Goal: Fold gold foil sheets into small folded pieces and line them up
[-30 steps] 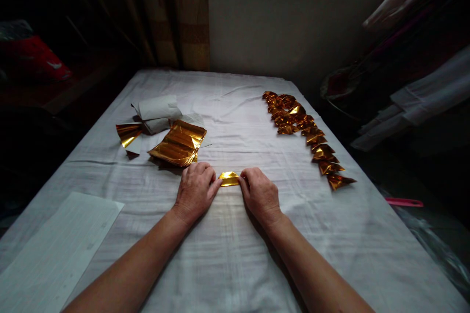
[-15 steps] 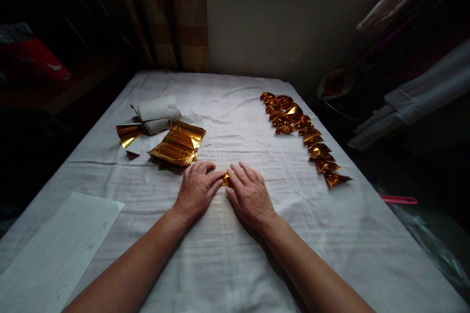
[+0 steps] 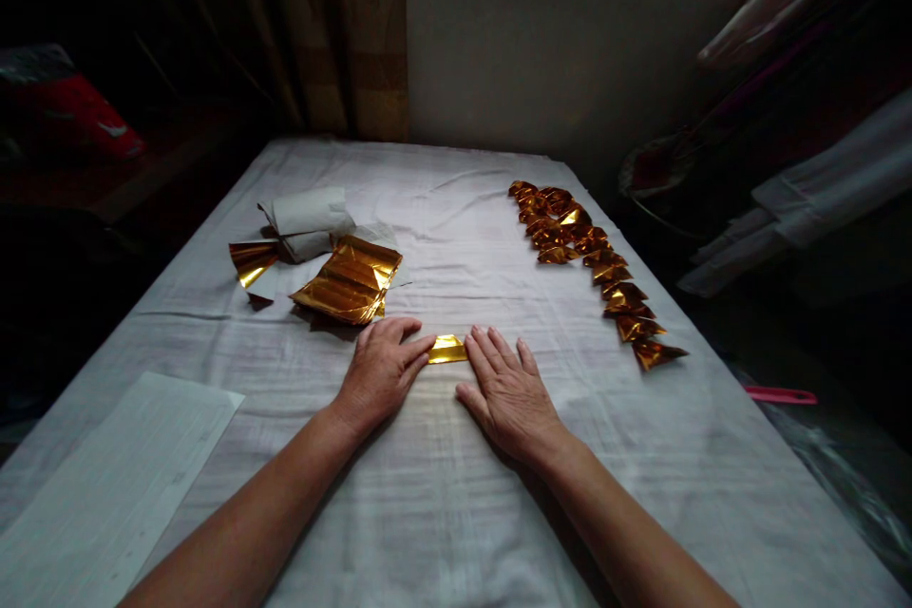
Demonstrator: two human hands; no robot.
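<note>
A small folded strip of gold foil paper [image 3: 447, 350] lies flat on the cloth between my two hands. My left hand [image 3: 383, 369] is closed on the strip's left end, its thumb and forefinger together there and the other fingers bent. Stretched flat on the cloth, my right hand [image 3: 507, 391] is open, its forefinger tip touching the strip's right end. Just beyond my left hand lies a stack of gold foil sheets [image 3: 351, 277], slightly curled. Folded gold foil pieces [image 3: 618, 296] stand in rows to the right.
A pale checked cloth [image 3: 456, 513] covers the table. White-backed paper [image 3: 310, 214] and a curled gold foil sheet [image 3: 253, 258] lie at the back left. A pale flat sheet [image 3: 121, 484] rests at the front left. Beyond the right edge is a pink handle [image 3: 782, 395].
My right hand has slid to the right with its fingers spreading a little, uncovering more of the gold strip. The left hand stays at the strip's left end.
</note>
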